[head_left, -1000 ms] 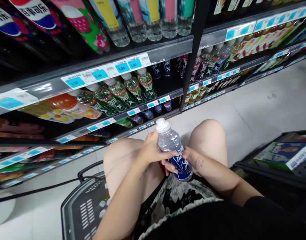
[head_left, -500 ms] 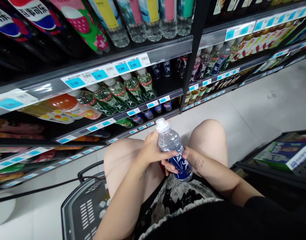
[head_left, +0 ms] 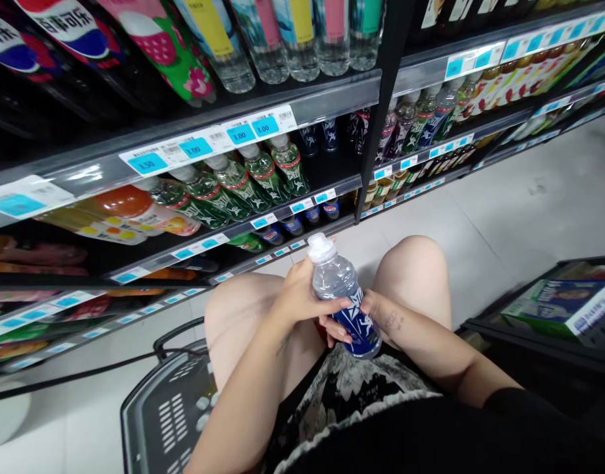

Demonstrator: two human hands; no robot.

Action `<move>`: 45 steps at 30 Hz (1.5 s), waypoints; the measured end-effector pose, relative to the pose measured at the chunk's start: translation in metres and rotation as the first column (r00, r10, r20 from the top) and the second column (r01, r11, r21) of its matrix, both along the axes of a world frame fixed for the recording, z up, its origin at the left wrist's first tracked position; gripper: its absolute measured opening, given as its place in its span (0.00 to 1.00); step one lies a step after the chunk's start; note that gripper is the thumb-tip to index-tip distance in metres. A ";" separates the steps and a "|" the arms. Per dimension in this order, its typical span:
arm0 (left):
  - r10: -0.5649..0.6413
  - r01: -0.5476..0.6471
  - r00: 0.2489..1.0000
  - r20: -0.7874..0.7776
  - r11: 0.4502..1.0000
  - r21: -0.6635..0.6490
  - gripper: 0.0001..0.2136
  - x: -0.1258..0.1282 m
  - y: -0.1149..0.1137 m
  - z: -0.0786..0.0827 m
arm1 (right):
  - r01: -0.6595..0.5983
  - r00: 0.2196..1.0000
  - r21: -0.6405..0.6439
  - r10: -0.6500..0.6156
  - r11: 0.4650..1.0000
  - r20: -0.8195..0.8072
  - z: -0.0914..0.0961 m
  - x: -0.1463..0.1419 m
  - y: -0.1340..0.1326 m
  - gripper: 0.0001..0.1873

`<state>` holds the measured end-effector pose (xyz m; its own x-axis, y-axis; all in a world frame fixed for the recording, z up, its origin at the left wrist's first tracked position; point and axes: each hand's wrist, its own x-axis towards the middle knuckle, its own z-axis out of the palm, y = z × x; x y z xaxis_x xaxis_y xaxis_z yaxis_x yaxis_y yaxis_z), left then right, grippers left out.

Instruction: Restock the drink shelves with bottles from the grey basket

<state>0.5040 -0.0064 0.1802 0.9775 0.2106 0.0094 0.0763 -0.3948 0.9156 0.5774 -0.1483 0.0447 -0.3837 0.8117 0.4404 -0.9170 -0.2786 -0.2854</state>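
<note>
Both my hands hold a clear drink bottle (head_left: 338,280) with a white cap and a dark blue label. It is tilted above my lap, between my knees, with the cap pointing up and left. My left hand (head_left: 302,295) wraps the bottle's upper left side, its thumb lying across the label. From the right, my right hand (head_left: 369,304) grips the lower part, its thumb on the label edge and fingers showing at the lower left. The bottle hides part of the right hand. The cap is on the bottle.
Shelves ahead hold several green-labelled bottles (head_left: 233,181), with price tags (head_left: 193,147) along the edges. A grey basket (head_left: 161,382) with a black handle stands on the floor at my left. At the right, a green and white box (head_left: 553,306) rests on a dark rack.
</note>
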 end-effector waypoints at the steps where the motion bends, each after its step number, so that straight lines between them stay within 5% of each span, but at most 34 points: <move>1: -0.001 0.001 1.000 0.001 1.000 0.000 0.43 0.000 0.000 0.000 | 0.002 1.000 -0.004 -0.002 1.000 0.001 0.000 0.000 0.000 0.29; 24: -0.017 0.018 1.000 -0.018 1.000 0.011 0.36 -0.001 0.010 -0.004 | 0.119 0.990 -0.093 -0.110 0.989 0.093 0.002 -0.006 0.001 0.33; 29: -0.001 -0.001 0.991 -0.133 1.000 -0.010 0.28 0.001 0.014 -0.003 | 0.263 0.955 -0.254 -0.214 0.931 0.205 0.005 -0.010 0.001 0.32; 32: 0.096 -0.114 0.976 -0.193 0.990 -0.085 0.25 0.004 0.010 -0.005 | 0.307 0.936 -0.334 -0.218 0.891 0.277 0.009 -0.011 0.001 0.32; 36: 0.277 -0.314 0.931 -0.238 0.940 -0.131 0.23 0.012 0.004 -0.009 | 0.405 0.898 -0.421 -0.268 0.812 0.349 0.016 -0.011 0.003 0.35; 42: 0.349 -0.437 0.874 -0.339 0.870 -0.230 0.20 0.022 0.004 -0.020 | 0.393 0.918 -0.595 -0.260 0.701 0.301 0.037 -0.006 0.009 0.51; 45: 0.426 -0.511 0.844 -0.327 0.823 -0.248 0.21 0.025 0.003 -0.027 | 0.426 0.901 -0.644 -0.234 0.635 0.365 0.039 -0.010 0.013 0.51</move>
<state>0.5286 -0.0037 0.1535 0.7188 0.5928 -0.3633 0.4157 0.0524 0.9080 0.5672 -0.1348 0.0836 -0.0353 0.9295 -0.3672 -0.9218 -0.1722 -0.3473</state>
